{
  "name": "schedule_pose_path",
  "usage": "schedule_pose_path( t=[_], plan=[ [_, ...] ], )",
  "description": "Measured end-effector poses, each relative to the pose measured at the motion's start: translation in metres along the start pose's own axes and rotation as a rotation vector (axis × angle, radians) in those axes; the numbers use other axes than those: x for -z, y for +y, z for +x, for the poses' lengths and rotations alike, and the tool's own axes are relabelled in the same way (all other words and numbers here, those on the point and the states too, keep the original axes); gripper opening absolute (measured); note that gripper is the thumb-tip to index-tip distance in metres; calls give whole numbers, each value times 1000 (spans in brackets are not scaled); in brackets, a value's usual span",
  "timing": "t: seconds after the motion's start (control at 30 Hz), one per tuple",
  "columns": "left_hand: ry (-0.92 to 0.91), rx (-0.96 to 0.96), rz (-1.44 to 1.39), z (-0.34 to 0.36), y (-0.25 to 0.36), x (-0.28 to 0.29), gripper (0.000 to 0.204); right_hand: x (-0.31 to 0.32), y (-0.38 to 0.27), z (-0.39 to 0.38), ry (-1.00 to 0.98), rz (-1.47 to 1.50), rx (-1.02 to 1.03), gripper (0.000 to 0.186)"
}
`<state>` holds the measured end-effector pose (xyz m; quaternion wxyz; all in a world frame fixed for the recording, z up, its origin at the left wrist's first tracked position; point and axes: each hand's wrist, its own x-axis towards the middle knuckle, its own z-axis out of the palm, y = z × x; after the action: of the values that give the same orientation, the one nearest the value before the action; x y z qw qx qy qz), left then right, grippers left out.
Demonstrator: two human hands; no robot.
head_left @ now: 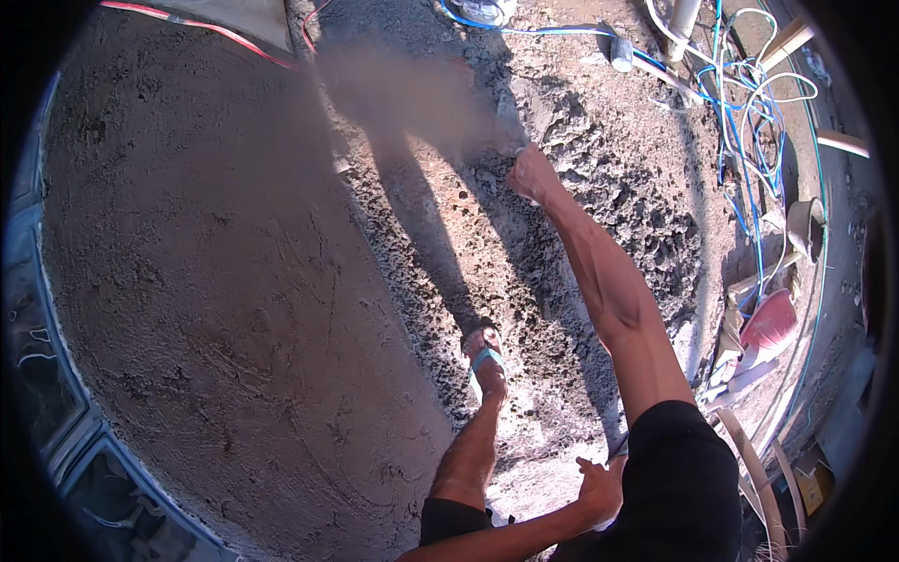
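Contents are unclear in the reddish tub point(772, 321), the clenched right hand point(534, 175) and the partly curled left hand point(600, 491).

Looks like an outdoor building site. Going by: wide grey cement layer point(215, 281) left of the right hand point(534, 176), drag marks across it; rough, crumbly ground point(655, 201) just right of that hand; tangle of blue and white cords or hoses point(754, 122), can't tell which, well off to its right; wooden strips point(754, 468) lower on that side; framed glass point(80, 433) far left of the grip. Lit by hard sun, per sharp shadows point(426, 234) below the grip.
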<state>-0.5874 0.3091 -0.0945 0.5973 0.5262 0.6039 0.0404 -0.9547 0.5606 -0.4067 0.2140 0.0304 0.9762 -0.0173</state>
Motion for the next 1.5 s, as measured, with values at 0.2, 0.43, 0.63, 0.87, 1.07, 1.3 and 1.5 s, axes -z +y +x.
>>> schedule_pose_path(
  t=[0.2,0.43,0.63,0.87,1.07,1.3,1.5],
  plan=[
    [-256,-86,-7,4,-6,54,58,-3,-37,-83,108,577,-515,31],
    [-142,75,99,23,-15,3,41,-8,6,19,184,238,-438,15],
    [-152,-13,89,9,-25,21,42,3,34,63,248,724,-620,19],
    [-179,-93,86,2,-22,38,43,9,-16,-76,84,1245,-728,40],
    [-170,-107,90,3,-33,50,45,-45,-29,-41,554,2394,-1011,27],
    [-129,-79,56,1,-62,74,46,-80,46,98,394,1608,-967,27],
    [-64,-73,9,-14,-81,116,48,-22,81,95,28,717,-591,29]
  ],
)
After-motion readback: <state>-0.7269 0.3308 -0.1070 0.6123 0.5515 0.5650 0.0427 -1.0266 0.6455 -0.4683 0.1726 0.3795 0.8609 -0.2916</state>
